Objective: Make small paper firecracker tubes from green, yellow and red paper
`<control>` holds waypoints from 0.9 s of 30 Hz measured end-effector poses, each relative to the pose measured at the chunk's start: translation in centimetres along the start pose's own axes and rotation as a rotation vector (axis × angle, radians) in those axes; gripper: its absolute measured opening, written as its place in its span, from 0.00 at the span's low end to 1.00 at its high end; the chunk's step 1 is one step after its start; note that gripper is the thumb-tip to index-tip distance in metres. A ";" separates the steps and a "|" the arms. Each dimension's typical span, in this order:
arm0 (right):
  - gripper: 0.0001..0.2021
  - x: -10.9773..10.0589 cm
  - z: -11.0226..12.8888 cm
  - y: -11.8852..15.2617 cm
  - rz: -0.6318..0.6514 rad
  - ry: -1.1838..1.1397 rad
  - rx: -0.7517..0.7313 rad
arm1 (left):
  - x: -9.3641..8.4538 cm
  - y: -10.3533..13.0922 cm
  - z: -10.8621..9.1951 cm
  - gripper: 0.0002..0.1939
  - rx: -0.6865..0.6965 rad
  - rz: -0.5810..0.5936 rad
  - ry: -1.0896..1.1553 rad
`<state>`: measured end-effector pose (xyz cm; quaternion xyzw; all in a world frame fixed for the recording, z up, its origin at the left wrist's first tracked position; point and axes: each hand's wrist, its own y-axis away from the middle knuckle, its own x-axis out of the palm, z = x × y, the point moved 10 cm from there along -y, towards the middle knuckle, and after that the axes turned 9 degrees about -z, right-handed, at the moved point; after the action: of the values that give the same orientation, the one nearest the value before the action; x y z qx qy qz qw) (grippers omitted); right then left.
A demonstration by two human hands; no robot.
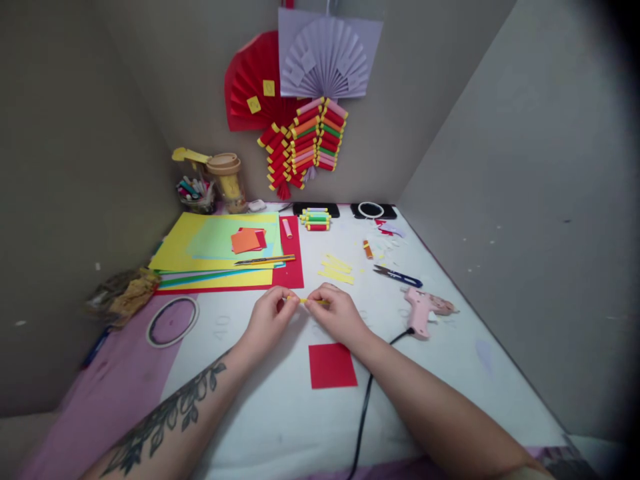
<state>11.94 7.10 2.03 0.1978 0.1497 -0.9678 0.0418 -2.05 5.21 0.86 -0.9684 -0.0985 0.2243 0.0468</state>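
Observation:
Between my two hands a narrow yellow paper strip is stretched level above the white table covering. My left hand pinches its left end between thumb and fingers. With its fingertips closed on the strip, my right hand grips the other side. A red paper square lies flat just below my right hand. Beyond the hands rest several loose yellow strips. A bundle of small coloured paper rolls with yellow ends sits farther back.
Coloured paper sheets carry a yellow cutter knife at left. A tape roll lies nearer. On the right are blue thread snips and a pink glue gun, its black cord running under my right forearm.

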 end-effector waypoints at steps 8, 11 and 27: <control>0.10 -1.2 -2.6 -0.5 -0.036 -0.099 0.199 | -0.8 -0.5 1.4 0.12 -0.148 -0.048 0.076; 0.10 -1.3 -2.4 -0.5 -0.043 -0.077 0.169 | -0.8 -0.4 1.4 0.13 -0.161 -0.055 0.086; 0.05 0.7 2.1 0.5 0.045 0.160 -0.232 | 0.9 0.8 -1.0 0.08 0.100 0.026 -0.125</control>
<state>10.64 5.94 3.48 0.2715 0.2592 -0.9239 0.0740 -0.69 4.55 1.28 -0.9501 -0.0772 0.2896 0.0859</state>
